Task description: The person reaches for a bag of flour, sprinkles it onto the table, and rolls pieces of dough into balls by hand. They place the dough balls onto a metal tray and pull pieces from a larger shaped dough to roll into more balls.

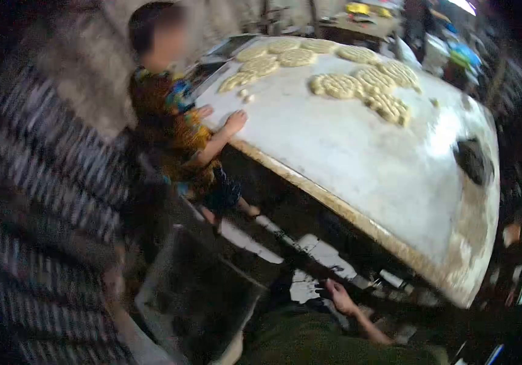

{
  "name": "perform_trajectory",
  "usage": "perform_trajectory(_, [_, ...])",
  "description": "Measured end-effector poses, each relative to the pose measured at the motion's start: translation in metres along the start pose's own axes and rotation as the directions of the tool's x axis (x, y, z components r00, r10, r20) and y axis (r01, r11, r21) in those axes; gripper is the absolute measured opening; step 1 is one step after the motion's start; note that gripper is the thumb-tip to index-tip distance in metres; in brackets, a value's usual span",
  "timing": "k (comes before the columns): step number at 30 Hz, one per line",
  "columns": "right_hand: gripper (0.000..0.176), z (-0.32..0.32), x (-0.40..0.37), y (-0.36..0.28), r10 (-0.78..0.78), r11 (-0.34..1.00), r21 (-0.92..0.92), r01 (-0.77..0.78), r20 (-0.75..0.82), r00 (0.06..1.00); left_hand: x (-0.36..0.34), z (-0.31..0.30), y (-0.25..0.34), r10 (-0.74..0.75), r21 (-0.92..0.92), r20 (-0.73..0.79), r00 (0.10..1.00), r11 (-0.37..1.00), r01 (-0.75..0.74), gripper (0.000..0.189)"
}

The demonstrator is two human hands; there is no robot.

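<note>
The dough (337, 86) is looking soft, probably needing support underneath; my right hand (341, 297) is blurring, my left isn't clearly showing: I cannot tell either's grip.

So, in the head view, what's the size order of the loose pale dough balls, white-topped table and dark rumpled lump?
1. White-topped table
2. Dark rumpled lump
3. Loose pale dough balls, each tiny

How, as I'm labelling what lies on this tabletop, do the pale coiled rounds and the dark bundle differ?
Colour: the coiled rounds are pale cream; the bundle is almost black.
Number: the rounds are many; the bundle is single.
Surface: the rounds show thick, ropy ridges; the bundle shows none, though its material is unclear.
Shared: both rest on the same pale tabletop.
</note>
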State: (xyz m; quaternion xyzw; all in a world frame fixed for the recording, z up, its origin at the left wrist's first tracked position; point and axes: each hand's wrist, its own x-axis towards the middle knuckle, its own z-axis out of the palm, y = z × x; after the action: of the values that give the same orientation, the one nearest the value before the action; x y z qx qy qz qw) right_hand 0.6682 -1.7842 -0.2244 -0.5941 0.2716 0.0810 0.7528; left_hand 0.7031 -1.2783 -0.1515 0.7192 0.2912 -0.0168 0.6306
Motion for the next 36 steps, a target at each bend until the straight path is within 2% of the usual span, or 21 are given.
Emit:
perform_trajectory(1, [0.067,-0.002,0.004,-0.001,-0.071,0.984,0.171,0.045,0.152,0.986,0.004,0.01,0.015,0.02,0.082,0.088,0.996,0.996,-0.027,0.042])
perform_trajectory(3, [0.072,0.01,-0.02,-0.057,-0.201,0.832,0.546,0.092,0.143,0.969,0.024,0.048,0.036,0.043,0.226,0.304,0.952,0.967,-0.116,0.041])
perform_trajectory(6, [0.067,-0.03,-0.064,-0.076,-0.338,0.892,0.264,0.367,-0.148,0.929,0.072,0.143,0.054,0.085,0.272,0.66,0.746,0.899,-0.343,0.04])
perform_trajectory(9, [0.053,-0.108,-0.136,-0.033,-0.35,0.836,0.165,0.523,-0.575,0.74,0.102,0.263,0.058,0.119,0.154,0.88,0.46,0.844,-0.514,0.04])
perform_trajectory(10, [0.049,-0.124,-0.164,-0.014,-0.343,0.828,0.093,0.552,-0.695,0.632,0.103,0.302,0.054,0.13,0.098,0.92,0.37,0.838,-0.538,0.04])
perform_trajectory(11, [0.045,-0.132,-0.191,0.002,-0.341,0.825,0.006,0.565,-0.792,0.506,0.032,0.363,0.092,0.06,0.02,0.936,0.347,0.975,-0.223,0.034])
perform_trajectory(12, [0.041,-0.13,-0.212,0.018,-0.34,0.825,-0.093,0.557,-0.87,0.358,0.014,0.412,0.078,-0.016,0.062,0.92,0.393,0.992,-0.106,0.029])
perform_trajectory(13, [0.038,-0.123,-0.226,0.035,-0.358,0.825,-0.213,0.523,-0.913,0.194,-0.023,0.458,0.09,-0.02,0.065,0.981,0.191,0.971,-0.229,0.028])
perform_trajectory(15, [0.037,-0.073,-0.254,0.004,-0.091,0.893,-0.296,0.338,-0.856,-0.509,-0.104,0.53,0.091,0.132,-0.133,0.991,-0.029,0.924,-0.358,0.034])
perform_trajectory(16, [0.037,-0.06,-0.251,0.017,-0.15,0.901,-0.338,0.273,-0.832,-0.534,-0.113,0.566,0.068,0.123,-0.195,0.976,-0.179,0.859,-0.474,0.046])
perform_trajectory(18, [0.039,-0.039,-0.225,0.023,-0.188,0.891,-0.37,0.262,-0.827,-0.529,-0.181,0.598,0.043,0.255,-0.308,0.951,-0.173,0.81,-0.499,0.061])
perform_trajectory(20, [0.037,-0.019,-0.191,0.019,-0.181,0.896,-0.321,0.308,-0.896,-0.405,-0.182,0.675,-0.028,0.16,-0.219,0.975,-0.151,0.757,-0.615,0.059])
perform_trajectory(22, [0.032,-0.011,-0.149,-0.003,-0.251,0.834,-0.338,0.436,-0.936,-0.247,-0.198,0.684,0.0,0.107,-0.224,0.974,-0.198,0.503,-0.834,0.048])
perform_trajectory(24, [0.029,-0.014,-0.107,-0.037,-0.313,0.759,-0.358,0.544,-0.933,-0.177,-0.208,0.655,0.069,-0.163,-0.266,0.942,-0.293,0.168,-0.949,0.042])
perform_trajectory(25, [0.025,-0.019,-0.083,-0.053,-0.39,0.79,-0.398,0.467,-0.913,-0.118,-0.198,0.647,0.081,-0.18,-0.256,0.941,-0.286,0.173,-0.951,0.042])
perform_trajectory(27, [0.023,-0.052,-0.032,-0.086,-0.475,0.804,-0.453,0.385,-0.879,-0.044,-0.175,0.655,0.1,-0.431,-0.412,0.764,-0.479,0.245,-0.878,0.042])
perform_trajectory(29, [0.025,-0.085,0.021,-0.114,-0.783,0.621,-0.661,-0.421,-0.517,-0.345,-0.126,0.676,0.107,-0.368,-0.393,0.771,-0.52,0.368,-0.843,0.038])
perform_trajectory(31, [0.03,-0.144,0.047,-0.102,-0.687,0.647,-0.387,-0.657,-0.67,-0.281,-0.065,0.683,0.146,-0.267,-0.202,0.875,-0.403,0.554,-0.808,0.036])
perform_trajectory(33, [0.039,-0.18,0.043,-0.073,-0.718,0.521,-0.385,-0.762,-0.68,-0.147,0.01,0.694,0.169,0.036,-0.247,0.961,-0.275,0.567,-0.786,0.022])
perform_trajectory(34, [0.041,-0.207,0.032,-0.054,-0.691,0.627,-0.477,-0.616,-0.706,-0.156,0.048,0.699,0.181,0.116,-0.231,0.973,-0.2,0.51,-0.829,0.02])
perform_trajectory(36, [0.039,-0.207,0.025,-0.098,-0.492,0.795,-0.277,-0.539,-0.815,-0.307,0.124,0.718,0.212,0.246,-0.167,0.966,-0.075,0.375,-0.912,0.018])
